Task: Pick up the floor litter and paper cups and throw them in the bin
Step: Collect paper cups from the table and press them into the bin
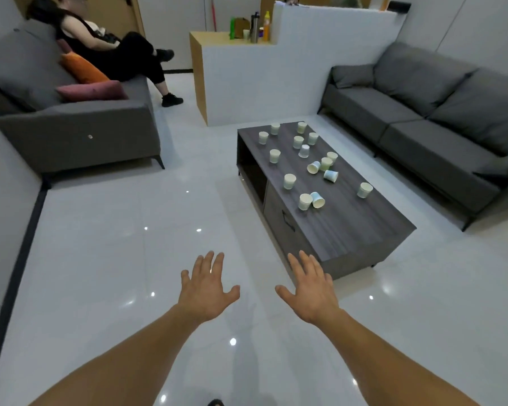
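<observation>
Paper cups (289, 181) mostly upright, some on sides

Paper cups (289, 181) on coffee table (364, 230); sofas (71, 133) left, right.

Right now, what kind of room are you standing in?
Probably a lounge or waiting area, maybe in an office. The left grey sofa and right grey sofa flank a low coffee table scattered with paper cups, and a white counter behind holds bottles.
</observation>
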Available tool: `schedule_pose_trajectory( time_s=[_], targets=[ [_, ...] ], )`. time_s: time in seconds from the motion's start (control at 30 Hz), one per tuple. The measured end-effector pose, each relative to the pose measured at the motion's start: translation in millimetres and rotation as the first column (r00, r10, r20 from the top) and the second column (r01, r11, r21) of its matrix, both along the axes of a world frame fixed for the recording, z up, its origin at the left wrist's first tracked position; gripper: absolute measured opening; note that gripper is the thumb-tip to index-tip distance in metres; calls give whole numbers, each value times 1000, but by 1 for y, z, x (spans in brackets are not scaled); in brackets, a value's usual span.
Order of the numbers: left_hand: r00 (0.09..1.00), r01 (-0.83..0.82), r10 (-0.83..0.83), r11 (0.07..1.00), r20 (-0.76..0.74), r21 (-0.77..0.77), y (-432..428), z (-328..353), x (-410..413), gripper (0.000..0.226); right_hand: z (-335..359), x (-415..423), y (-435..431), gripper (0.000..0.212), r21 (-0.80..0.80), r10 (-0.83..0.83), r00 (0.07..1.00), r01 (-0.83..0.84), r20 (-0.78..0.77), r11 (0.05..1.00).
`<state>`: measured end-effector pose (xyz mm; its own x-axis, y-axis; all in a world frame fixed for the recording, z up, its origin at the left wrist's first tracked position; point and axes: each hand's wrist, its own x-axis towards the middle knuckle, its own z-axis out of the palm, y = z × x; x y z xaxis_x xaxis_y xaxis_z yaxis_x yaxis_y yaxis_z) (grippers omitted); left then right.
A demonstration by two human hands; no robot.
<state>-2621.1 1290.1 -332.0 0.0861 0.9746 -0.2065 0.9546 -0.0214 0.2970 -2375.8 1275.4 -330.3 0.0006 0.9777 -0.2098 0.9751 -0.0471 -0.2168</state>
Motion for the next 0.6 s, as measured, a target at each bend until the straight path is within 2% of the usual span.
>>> schedule_pose_trajectory(
  time_s=[0.3,0.6],
  targets=[
    [981,193,-193,980,-10,-51,156,-23,70,93,-20,68,117,85,-80,-119,992,121,30,989],
    [969,238,-243,967,-42,-94,315,-14,149,97,-38,145,278,87,-118,-111,994,109,-12,987]
  ],
)
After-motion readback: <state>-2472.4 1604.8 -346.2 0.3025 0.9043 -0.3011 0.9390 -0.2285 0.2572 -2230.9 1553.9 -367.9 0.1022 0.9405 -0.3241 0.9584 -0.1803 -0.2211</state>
